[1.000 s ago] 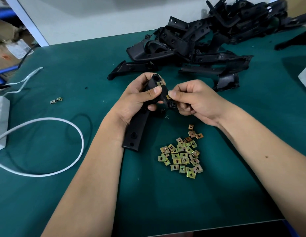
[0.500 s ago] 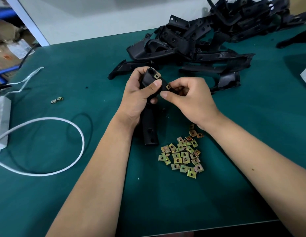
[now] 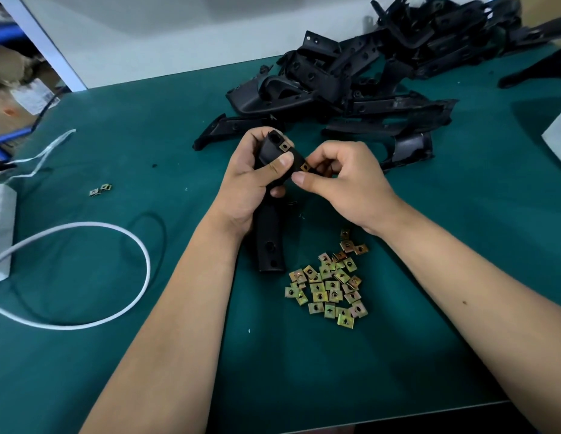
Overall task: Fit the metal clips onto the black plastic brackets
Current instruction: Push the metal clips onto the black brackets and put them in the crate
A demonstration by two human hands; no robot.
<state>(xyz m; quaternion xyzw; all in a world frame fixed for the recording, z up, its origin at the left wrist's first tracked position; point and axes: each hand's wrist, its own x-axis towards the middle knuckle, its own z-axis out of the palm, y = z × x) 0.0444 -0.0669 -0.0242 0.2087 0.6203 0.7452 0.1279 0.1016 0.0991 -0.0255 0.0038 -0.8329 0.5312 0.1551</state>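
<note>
While one clip (image 3: 284, 146) already sits on the far end of the bracket (image 3: 269, 220) in hand, a second clip (image 3: 305, 166) is only now being pushed onto its right edge, so this piece looks partly done at best. The left hand (image 3: 252, 180) is wrapped around the bracket, thumb pressed across its face, holding it above the green worktop (image 3: 116, 145) with its near end pointing down toward the person. The right hand (image 3: 342, 180) has its fingers curled in, pinching the second clip against the bracket between thumb and forefinger; whether it is fully seated cannot be told. Much appears left: a heap of loose clips (image 3: 331, 288) lies near and to the right, just beside the bracket's lower end, and a big pile of brackets (image 3: 351, 86) waits at the far right, with no clips visible on them. Two stray clips (image 3: 100, 190) lie well off to the left.
</note>
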